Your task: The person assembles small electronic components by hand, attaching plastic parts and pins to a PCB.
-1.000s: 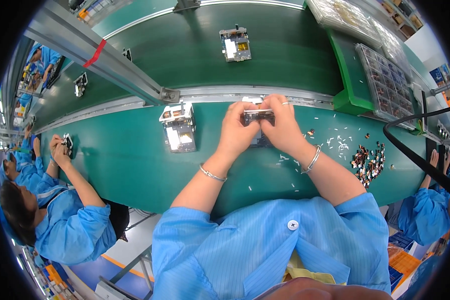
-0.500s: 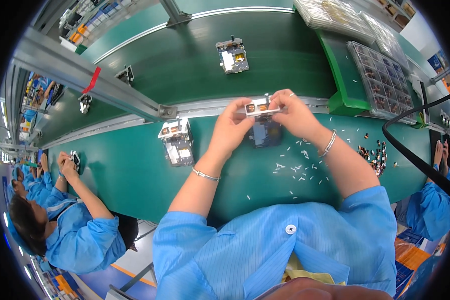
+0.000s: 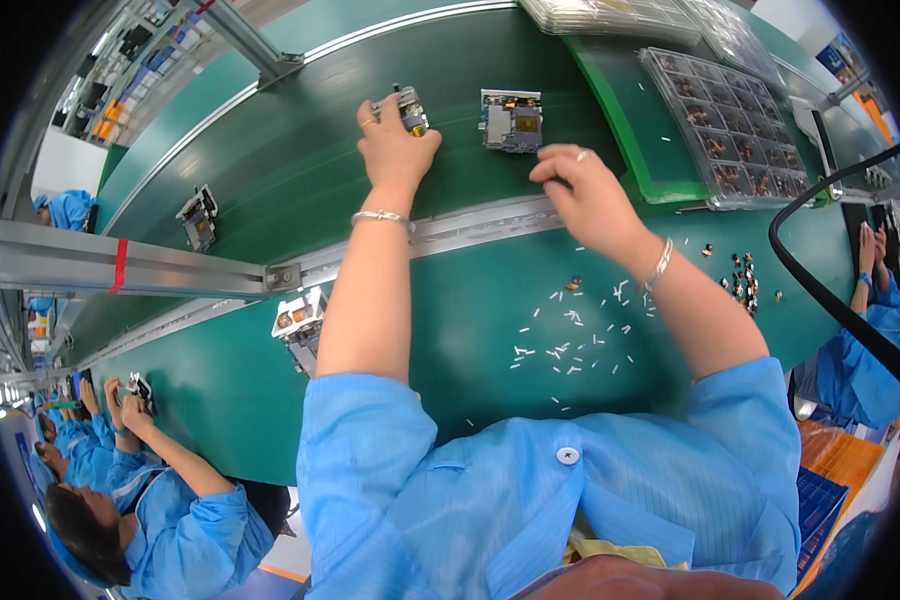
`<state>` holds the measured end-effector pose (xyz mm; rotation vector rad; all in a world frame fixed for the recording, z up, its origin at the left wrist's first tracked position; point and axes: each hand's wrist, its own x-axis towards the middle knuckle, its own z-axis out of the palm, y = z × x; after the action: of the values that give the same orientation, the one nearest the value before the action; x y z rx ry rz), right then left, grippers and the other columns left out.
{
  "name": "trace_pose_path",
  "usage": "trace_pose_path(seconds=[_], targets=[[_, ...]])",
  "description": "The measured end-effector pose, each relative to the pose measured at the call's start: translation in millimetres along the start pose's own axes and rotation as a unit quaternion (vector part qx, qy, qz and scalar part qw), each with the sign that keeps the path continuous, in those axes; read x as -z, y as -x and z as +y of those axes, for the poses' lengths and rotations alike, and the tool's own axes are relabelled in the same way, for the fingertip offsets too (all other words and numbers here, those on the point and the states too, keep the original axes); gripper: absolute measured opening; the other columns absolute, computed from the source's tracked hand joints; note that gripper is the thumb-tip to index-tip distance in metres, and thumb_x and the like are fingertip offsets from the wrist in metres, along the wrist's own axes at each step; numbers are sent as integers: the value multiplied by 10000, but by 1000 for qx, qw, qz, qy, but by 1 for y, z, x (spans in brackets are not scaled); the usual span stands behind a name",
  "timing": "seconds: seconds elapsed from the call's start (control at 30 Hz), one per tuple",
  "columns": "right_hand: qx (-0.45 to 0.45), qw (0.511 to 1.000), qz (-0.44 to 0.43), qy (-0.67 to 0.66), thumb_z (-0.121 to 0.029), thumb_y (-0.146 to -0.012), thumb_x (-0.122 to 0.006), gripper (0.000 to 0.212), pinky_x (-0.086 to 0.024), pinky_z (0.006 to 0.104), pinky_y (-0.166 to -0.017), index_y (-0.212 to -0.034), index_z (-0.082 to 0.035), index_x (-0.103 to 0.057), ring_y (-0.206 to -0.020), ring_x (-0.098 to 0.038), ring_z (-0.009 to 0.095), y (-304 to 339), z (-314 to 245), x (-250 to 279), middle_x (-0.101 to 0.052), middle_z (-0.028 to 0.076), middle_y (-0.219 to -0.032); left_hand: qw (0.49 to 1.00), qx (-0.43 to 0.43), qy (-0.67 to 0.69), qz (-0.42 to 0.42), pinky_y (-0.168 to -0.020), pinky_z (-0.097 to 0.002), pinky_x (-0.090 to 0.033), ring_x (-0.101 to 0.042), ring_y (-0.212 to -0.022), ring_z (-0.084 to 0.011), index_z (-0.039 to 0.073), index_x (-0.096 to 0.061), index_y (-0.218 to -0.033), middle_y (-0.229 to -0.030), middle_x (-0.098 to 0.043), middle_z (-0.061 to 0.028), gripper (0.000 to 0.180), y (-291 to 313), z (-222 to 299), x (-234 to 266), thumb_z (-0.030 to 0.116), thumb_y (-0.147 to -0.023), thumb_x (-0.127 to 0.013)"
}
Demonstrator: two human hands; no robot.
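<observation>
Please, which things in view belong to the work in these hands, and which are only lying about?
Likely belonging:
- board module touched by the left hand
- second board module beside the right hand
- third board module, partly hidden
- perhaps the small parts pile

Seemingly just about:
- scattered white slips
- black cable

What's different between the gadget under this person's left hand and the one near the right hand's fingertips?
The left gadget is partly covered by the left hand; the right gadget lies uncovered, beside the right hand. The left gadget sits slanted in the picture, the right gadget nearly square. Both show a yellowish patch.
</observation>
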<state>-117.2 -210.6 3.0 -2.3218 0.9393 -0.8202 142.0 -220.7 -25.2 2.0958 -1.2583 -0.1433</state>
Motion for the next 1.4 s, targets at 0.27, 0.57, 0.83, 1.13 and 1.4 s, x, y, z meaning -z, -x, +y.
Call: trace_pose_path(seconds=[0.27,0.57,0.83,1.13,1.4], targets=[[-166,982,-86,-4,-75,-842,-648,160,-494,388,-786,-982,-32,-583,-912,-591,320,103,-9,2,-586,127,-962,986,-119,118,-15,-990,-439,-450,-480,-1215,-461,84,-560,-1194,-1423,-309,-316,522,125,13,53,163,-698,-704],[-111,985,-87,-102,7,-830,-646,159,-487,348,-700,-951,-34,-551,-785,-581,274,113,-39,1,-557,110,-864,979,-192,29,61,-715,-286,-512,-621,-873,-223,52,-584,-1150,-1272,-471,-215,416,241,18,83,139,-777,-746],[69,969,-73,-227,63,-807,-628,176,-491,328,-739,-919,-51,-553,-834,-587,263,127,-88,7,-580,87,-898,561,244,676,-410,-493,-204,-402,-557,-593,-98,0,-635,-992,-810,-645,-61,107,252,29,88,81,-933,-598],[-75,970,-39,-226,-19,-830,-651,70,-461,256,-664,-865,-33,-592,-736,-569,144,125,-85,-4,-615,45,-840,924,-64,346,-148,-528,-238,-468,-594,-635,-123,-4,-624,-929,-828,-639,-65,83,262,33,72,-8,-853,-656],[-303,839,-104,-440,-85,-894,-615,99,-406,198,-587,-830,-10,-608,-703,-493,14,125,-89,-14,-598,-31,-767,932,-298,208,-5,-621,-337,-510,-607,-720,-275,10,-622,-923,-844,-627,-115,215,258,32,67,-60,-727,-676]])
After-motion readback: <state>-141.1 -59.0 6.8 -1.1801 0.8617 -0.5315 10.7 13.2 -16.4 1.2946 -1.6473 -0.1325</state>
